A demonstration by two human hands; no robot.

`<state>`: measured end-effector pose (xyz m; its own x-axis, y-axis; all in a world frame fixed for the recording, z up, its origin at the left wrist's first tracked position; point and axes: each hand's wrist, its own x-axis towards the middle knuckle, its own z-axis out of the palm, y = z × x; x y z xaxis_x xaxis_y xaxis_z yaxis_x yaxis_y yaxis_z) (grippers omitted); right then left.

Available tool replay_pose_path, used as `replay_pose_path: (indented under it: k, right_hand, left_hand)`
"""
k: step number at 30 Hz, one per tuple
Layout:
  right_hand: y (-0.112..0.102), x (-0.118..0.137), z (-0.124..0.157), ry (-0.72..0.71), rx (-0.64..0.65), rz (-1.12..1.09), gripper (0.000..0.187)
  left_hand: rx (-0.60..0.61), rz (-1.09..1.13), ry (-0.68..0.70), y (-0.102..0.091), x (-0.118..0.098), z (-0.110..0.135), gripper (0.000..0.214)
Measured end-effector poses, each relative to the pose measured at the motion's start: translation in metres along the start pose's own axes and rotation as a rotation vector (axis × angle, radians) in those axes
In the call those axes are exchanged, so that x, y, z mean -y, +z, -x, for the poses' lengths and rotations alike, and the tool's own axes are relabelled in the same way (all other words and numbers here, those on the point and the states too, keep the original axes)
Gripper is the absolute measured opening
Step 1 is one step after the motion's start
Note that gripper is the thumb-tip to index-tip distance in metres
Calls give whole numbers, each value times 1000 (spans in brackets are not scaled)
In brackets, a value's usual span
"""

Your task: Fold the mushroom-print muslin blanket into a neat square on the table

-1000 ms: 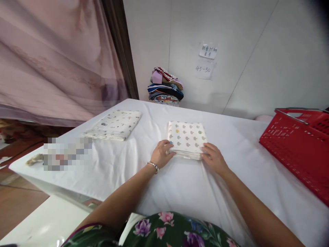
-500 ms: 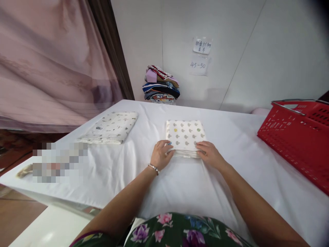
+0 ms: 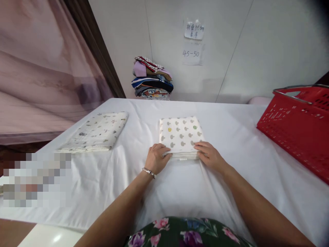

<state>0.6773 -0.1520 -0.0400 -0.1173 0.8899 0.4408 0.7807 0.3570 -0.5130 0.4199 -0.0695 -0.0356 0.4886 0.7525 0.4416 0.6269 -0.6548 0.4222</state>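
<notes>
A folded white cloth (image 3: 182, 134) with a grey mushroom-like print, one yellow and one green motif lies flat on the table, its layered edge facing me. My left hand (image 3: 157, 157), with a bracelet at the wrist, pinches the near left corner, fingertips on top and thumb at the layered edge. At the near right corner my right hand (image 3: 208, 154) holds the cloth the same way. Another folded white cloth (image 3: 99, 132) with small scattered prints lies to the left, apart from my hands.
A white tablecloth (image 3: 231, 137) with wrinkles covers the table. On the right stands a red plastic basket (image 3: 298, 127) with a metal handle. A pile of folded fabrics (image 3: 153, 80) is at the back by the wall. A pink curtain (image 3: 46, 68) hangs at left; a blurred patch covers the table's left end.
The camera view has shifted, so the scene sits further left. Both hands stay at the near corners of the folded cloth, the left fingers slightly nearer its front edge.
</notes>
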Motion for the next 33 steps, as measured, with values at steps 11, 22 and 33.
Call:
replay_pose_path:
  k: [11,22,33]
  right_hand:
    - [-9,-6,1,57,47,-70,34]
    - [-25,-13,3,-62,43,121,38]
    - [-18,-8,1,-92,-29,241,28]
  left_hand:
    - [1,48,37,-1,3,1,14]
    - [-21,48,26,-2,2,2,19]
    - [-40,6,60,3,6,2,16]
